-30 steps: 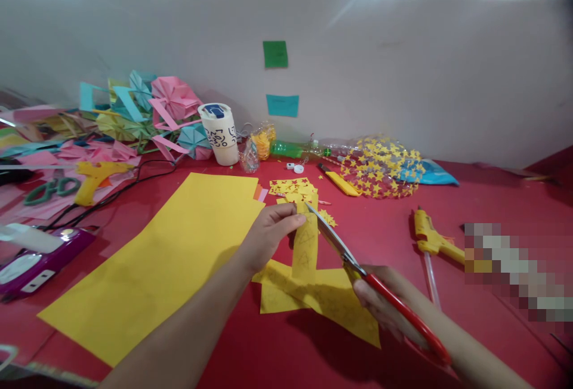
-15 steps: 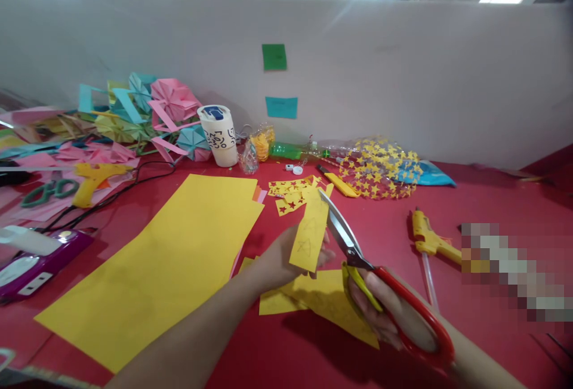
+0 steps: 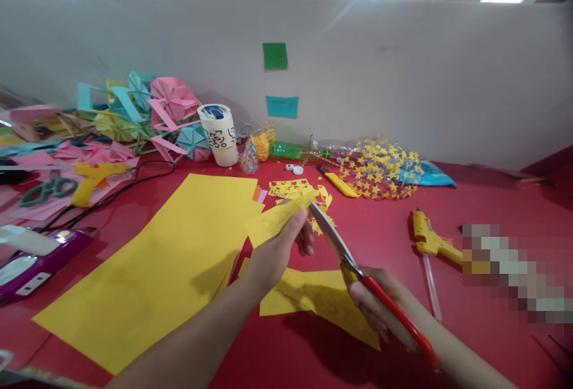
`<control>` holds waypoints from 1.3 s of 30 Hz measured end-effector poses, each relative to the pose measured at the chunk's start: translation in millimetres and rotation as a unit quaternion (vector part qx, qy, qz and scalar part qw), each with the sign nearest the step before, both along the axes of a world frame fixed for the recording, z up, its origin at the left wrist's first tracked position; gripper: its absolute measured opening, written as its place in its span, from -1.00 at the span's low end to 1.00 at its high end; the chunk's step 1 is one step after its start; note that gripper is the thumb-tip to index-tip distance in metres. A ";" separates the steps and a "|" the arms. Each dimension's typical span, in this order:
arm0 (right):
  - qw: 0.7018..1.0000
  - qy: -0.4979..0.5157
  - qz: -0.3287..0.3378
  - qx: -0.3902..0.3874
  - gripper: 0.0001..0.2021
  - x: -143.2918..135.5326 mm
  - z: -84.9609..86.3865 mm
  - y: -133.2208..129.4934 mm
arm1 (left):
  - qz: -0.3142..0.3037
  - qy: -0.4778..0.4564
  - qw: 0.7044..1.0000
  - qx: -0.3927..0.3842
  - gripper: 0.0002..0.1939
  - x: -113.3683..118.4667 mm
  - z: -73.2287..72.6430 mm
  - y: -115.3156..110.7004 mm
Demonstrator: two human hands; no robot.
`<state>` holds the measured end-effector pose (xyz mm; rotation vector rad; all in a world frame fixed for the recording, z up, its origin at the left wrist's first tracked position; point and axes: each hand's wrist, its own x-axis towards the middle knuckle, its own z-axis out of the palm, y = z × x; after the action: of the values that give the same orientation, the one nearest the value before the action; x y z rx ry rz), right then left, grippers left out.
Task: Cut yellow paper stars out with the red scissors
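Note:
A yellow paper strip (image 3: 266, 222) with faint star outlines is pinched in my left hand (image 3: 278, 253), above the red table. My right hand (image 3: 373, 299) grips large scissors (image 3: 333, 231) with red and yellow handles; their blade tips meet the strip's right end. Beneath my hands lie loose yellow paper pieces (image 3: 331, 299). Just behind the blades are scraps with star-shaped holes (image 3: 290, 187) and a few small cut-out stars (image 3: 319, 225), partly hidden. A big stack of yellow sheets (image 3: 179, 264) spreads left of my left hand.
At right lies a yellow glue gun (image 3: 430, 237) with a glue stick. Along the back stand a white cup (image 3: 218, 135), a utility knife (image 3: 339, 181) and a plastic bottle covered in gold stars (image 3: 380, 168). Folded paper shapes (image 3: 172, 99), another glue gun (image 3: 92, 180) and green-handled scissors (image 3: 49, 191) crowd the left.
My left hand has turned the paper strip from nearly upright to lying leftward. The scissors have closed further, and their tips have shifted slightly left. Small stars now show behind the blades.

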<state>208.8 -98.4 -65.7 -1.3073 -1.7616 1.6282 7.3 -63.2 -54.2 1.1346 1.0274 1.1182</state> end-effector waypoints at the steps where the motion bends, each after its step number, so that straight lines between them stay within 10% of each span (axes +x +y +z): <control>1: 1.000 -0.008 0.006 0.014 -0.54 -0.1 1.7 0.1 | 0.007 -0.005 1.000 0.002 -0.56 -0.9 0.1 1.0; 17: 0.997 -0.026 0.058 0.050 -0.48 2.5 11.2 -3.5 | 0.008 -0.020 0.999 0.033 -0.67 -6.1 2.3 6.1; 26: 1.000 -0.013 0.007 -0.020 -0.46 6.7 -15.0 -2.0 | 0.012 -0.008 1.000 0.025 -0.66 -6.6 0.5 8.6; 39: 0.998 -0.032 0.030 -0.052 -0.50 5.3 10.3 3.7 | 0.022 0.030 0.999 -0.017 -0.67 -17.2 6.3 11.2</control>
<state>214.0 -94.7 -55.5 -1.3795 -1.7893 1.7507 -10.0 -52.0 -47.9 1.1291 1.1193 1.1025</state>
